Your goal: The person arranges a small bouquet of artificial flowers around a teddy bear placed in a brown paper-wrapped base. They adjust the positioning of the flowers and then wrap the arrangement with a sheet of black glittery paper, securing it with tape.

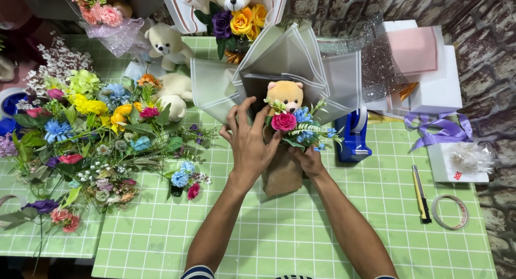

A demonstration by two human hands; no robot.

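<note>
Left hand (248,142), fingers spread, and right hand (308,159) clasp bouquet (287,120) upright.

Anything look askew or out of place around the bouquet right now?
Nothing looks damaged. The left hand and right hand hold the bouquet upright on the green mat. Loose flowers lie scattered left of it, and a purple ribbon trails untidily at right.
</note>
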